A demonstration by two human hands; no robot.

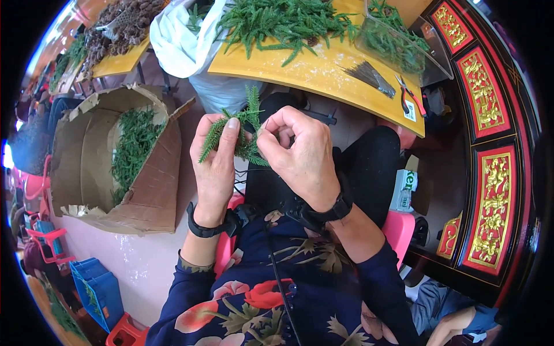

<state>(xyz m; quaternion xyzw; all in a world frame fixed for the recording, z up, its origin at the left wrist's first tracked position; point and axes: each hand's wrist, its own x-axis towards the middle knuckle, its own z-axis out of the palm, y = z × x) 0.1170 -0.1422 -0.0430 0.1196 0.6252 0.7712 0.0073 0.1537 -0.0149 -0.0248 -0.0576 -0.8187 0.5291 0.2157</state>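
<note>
My left hand [216, 170] is closed on a small bunch of green artificial pine sprigs [249, 117], its thumb pressed across the stems. The needled tips stick out above and on both sides of that thumb. Against the right edge of the bunch, my right hand [303, 153] pinches with thumb and forefinger; what lies between those fingertips is too small to make out. Both hands are held above my lap, in front of the yellow table [254, 64]. A pile of similar pine sprigs [283, 26] lies on that table.
A bundle of thin dark wires [369, 78] and red-handled pliers [411, 95] lie at the table's right, near a clear bin [398, 49] of greenery. A white bag [187, 46] hangs left. Below it stands a torn cardboard box [153, 184] holding greenery. Carved red-gold panels [493, 213] flank the right.
</note>
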